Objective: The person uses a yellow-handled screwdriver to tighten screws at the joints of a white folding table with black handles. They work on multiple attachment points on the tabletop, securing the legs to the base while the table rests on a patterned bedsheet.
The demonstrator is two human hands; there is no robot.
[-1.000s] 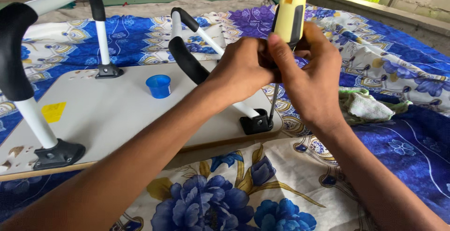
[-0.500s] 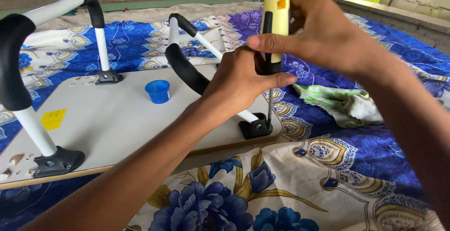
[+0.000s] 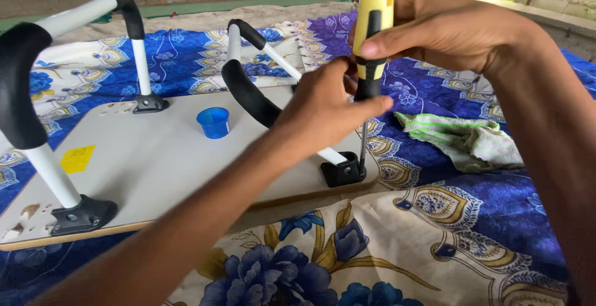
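Observation:
A yellow and black screwdriver (image 3: 373, 27) stands upright, its thin shaft reaching down to a black leg bracket (image 3: 343, 172) at the near right corner of an upturned white table board (image 3: 155, 169). My right hand (image 3: 434, 27) wraps the top of the handle. My left hand (image 3: 326, 104) pinches the black lower part of the handle. A white tube leg with a black foam bend (image 3: 248, 92) rises from that bracket, just behind my left hand.
A small blue cap (image 3: 214, 122) sits on the board. Other white legs with black brackets stand at the near left (image 3: 84, 213) and far left (image 3: 150, 102). A green and white cloth (image 3: 465, 141) lies to the right on the blue floral sheet (image 3: 434, 231).
My right hand has shifted up and over the top of the screwdriver handle and my right forearm has swung in from the right. The screwdriver stays upright on the bracket.

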